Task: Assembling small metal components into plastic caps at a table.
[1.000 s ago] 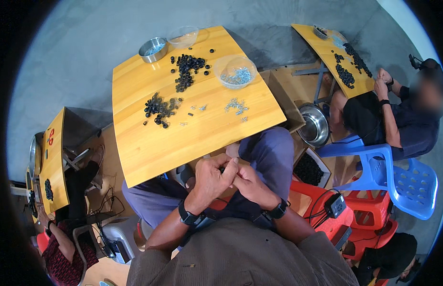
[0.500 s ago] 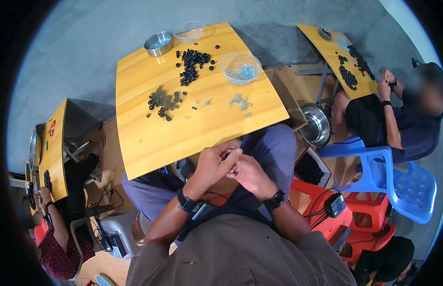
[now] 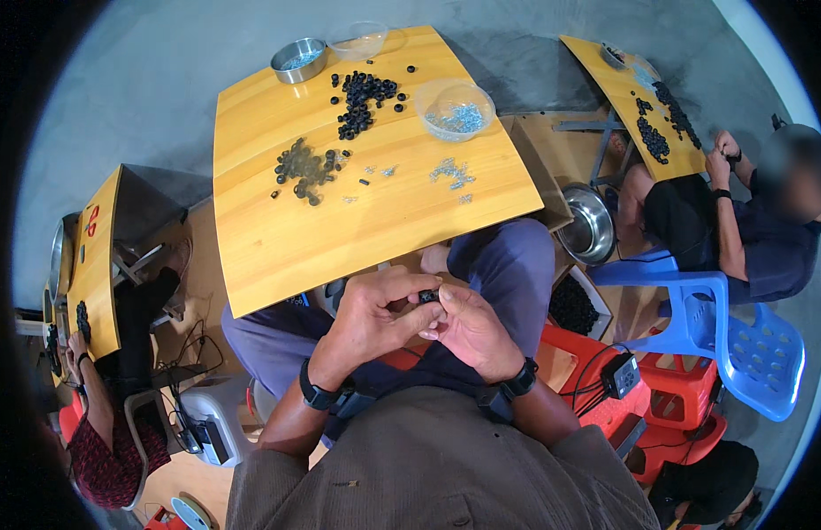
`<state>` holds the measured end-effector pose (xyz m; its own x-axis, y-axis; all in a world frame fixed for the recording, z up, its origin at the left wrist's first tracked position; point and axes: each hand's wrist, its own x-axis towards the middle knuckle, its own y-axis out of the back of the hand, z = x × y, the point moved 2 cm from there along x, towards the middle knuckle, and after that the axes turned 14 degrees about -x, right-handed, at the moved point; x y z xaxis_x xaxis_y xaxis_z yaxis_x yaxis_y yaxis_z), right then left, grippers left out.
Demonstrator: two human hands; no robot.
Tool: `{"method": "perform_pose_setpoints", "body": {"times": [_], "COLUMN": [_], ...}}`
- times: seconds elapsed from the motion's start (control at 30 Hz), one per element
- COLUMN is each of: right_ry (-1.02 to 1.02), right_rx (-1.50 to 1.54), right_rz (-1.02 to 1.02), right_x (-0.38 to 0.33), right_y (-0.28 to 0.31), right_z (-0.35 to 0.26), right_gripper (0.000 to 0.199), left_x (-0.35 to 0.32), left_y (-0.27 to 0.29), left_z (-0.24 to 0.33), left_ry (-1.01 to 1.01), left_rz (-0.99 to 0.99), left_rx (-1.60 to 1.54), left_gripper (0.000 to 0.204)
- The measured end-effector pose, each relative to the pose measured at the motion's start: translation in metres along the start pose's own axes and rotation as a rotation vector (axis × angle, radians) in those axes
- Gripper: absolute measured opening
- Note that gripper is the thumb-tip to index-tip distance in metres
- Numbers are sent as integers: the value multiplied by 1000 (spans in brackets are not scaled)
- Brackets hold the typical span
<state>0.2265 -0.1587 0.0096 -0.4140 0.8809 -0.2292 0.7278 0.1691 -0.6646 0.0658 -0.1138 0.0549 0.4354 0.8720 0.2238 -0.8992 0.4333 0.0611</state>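
My left hand (image 3: pixel 371 318) and my right hand (image 3: pixel 472 331) meet over my lap, just below the front edge of the yellow wooden table (image 3: pixel 278 247). Both pinch a small black ring-shaped part (image 3: pixel 428 296) between their fingertips. On the table lie a pile of black rings (image 3: pixel 362 93), a heap of darker assembled pieces (image 3: pixel 304 168), and scattered small metal bits (image 3: pixel 450 172). A clear plastic bowl of metal bits (image 3: pixel 455 110) stands at the right, a steel bowl (image 3: pixel 298 60) and an empty clear bowl (image 3: pixel 357 40) at the far edge.
A person on a blue plastic chair (image 3: pixel 720 327) works at another yellow table (image 3: pixel 640 97) to the right. Another person (image 3: pixel 101 415) sits at a table (image 3: pixel 97 256) on the left. A steel basin (image 3: pixel 587 230), red stools (image 3: pixel 596 353) and a power strip (image 3: pixel 621 375) sit by my right leg.
The view has shifted slightly, so the table appears a little lower and to the left. My hands stay together at my lap, working the small black part.
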Motion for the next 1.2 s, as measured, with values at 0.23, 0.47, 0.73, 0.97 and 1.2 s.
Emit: {"method": "perform_pose_setpoints", "body": {"times": [0.23,0.47,0.73,0.97,1.2], "right_ry": [8,-15,-24,-31,-88], "right_rx": [-28,-65,-105,-164,-226], "right_rz": [-61,-96,-121,-94,5], "right_x": [0,-5,-7,-7,-1], "right_y": [5,-6,-2,6,2], "right_z": [3,-9,-10,-3,1], "right_gripper": [34,35,33,30,21], "left_x": [-7,-12,-14,-14,-13], "left_y": [-3,-4,-4,-3,-2], "left_z": [11,-4,-9,-9,-21], "left_ry": [52,108,127,198,236], "left_rz": [62,74,33,22,-18], "left_rx": [15,-235,-236,-285,-122], "left_gripper": [22,22,22,22,32]}}
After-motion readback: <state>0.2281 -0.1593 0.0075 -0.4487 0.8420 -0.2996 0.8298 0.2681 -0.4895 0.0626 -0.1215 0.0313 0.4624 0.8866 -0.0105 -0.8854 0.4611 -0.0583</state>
